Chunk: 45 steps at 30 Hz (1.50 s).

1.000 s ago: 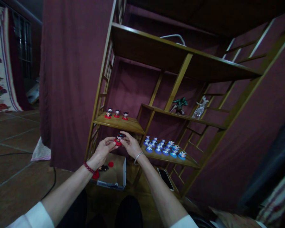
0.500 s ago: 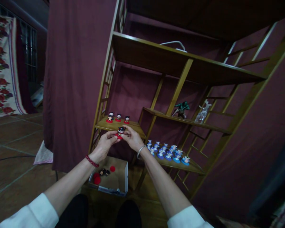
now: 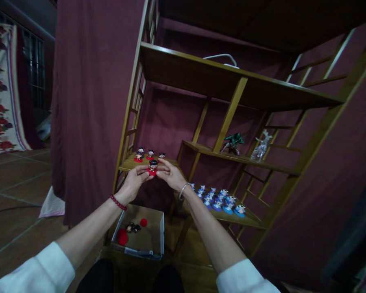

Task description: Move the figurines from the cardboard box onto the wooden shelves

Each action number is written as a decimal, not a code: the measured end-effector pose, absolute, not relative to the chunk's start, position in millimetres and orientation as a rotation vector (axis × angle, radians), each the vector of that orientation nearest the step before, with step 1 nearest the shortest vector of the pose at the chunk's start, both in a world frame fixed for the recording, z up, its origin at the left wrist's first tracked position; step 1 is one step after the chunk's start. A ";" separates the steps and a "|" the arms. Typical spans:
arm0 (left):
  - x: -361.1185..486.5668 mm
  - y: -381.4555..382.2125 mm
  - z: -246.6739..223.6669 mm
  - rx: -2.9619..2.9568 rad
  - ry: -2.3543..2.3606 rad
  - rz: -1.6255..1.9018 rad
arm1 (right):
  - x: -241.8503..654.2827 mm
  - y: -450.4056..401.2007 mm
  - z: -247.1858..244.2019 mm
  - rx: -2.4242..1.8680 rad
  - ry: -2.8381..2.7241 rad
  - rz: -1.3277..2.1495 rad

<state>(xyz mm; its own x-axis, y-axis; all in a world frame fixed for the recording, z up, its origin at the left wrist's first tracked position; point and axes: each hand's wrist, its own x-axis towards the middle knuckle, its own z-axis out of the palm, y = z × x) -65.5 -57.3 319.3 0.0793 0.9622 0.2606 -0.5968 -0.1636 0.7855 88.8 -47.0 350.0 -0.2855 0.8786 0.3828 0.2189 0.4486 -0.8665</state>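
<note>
Between my two hands is a small black-haired figurine (image 3: 153, 166) on a round red base, upright at the front edge of the left shelf (image 3: 128, 163). My left hand (image 3: 134, 180) pinches the base from the left, and my right hand (image 3: 171, 175) grips it from the right. Whether the base touches the shelf I cannot tell. Behind it stand several like figurines (image 3: 151, 153) on red bases, one partly hidden by my right fingers. Below my hands, an open cardboard box (image 3: 149, 240) holds red discs (image 3: 122, 237) and dark figurine parts (image 3: 133, 228).
Rows of blue and white figurines (image 3: 218, 202) stand on the lower right shelf, partly behind my right forearm. Above them are a green statuette (image 3: 233, 143) and a clear deer-like ornament (image 3: 261, 147). A wooden divider (image 3: 230, 114) rises mid-shelf. A purple curtain (image 3: 91, 101) hangs at left.
The figurine in my hands is now more upright and nearer the figurines on the shelf. My hands have moved slightly with it, and the view has shifted a little.
</note>
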 end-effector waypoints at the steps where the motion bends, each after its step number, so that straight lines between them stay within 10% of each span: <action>1: -64.8 -54.7 320.5 0.959 0.512 1.480 | 89.4 -45.7 351.6 -0.937 -1.762 0.894; 23: -53.6 -17.4 337.4 1.095 0.683 1.454 | 91.9 -1.6 354.4 -0.885 -1.771 0.925; 45: -65.9 -34.9 316.1 2.444 1.152 1.473 | 94.3 24.2 348.2 -1.042 -1.733 0.786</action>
<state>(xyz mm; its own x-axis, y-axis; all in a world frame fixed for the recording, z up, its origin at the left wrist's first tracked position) -65.9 -34.9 316.1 0.2621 0.6246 0.7356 0.5632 -0.7180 0.4089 94.3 24.2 348.2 -0.2029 0.8991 0.3879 0.3006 0.4342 -0.8492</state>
